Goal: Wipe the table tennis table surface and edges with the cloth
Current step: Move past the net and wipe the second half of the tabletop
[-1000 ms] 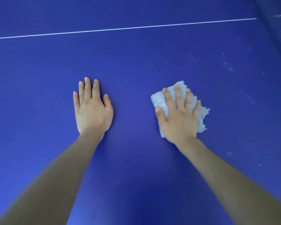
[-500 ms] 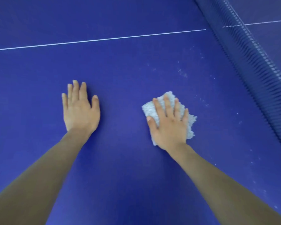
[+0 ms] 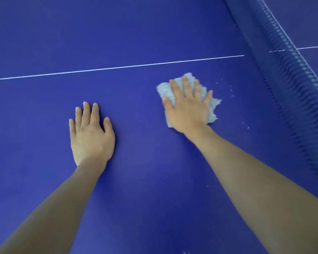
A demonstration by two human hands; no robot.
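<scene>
Blue table [image 3: 145, 180], specks [image 3: 232, 92] beside the net [image 3: 286, 74]. Your right hand [image 3: 188, 109], fingers spread, presses the cloth [image 3: 166, 90] near the net; left hand [image 3: 91, 136] flat, farther from it.

Under my right hand [image 3: 188, 111], a fluffy, rough pale cloth [image 3: 168, 90] lies on the smooth, matt blue table [image 3: 136, 180]; woven mesh net [image 3: 290, 74] far right.

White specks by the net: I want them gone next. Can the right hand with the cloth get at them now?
Probably yes. The right hand presses the cloth flat on the table, and the specks lie just to its right, nothing between them; the net stands farther right.
</scene>
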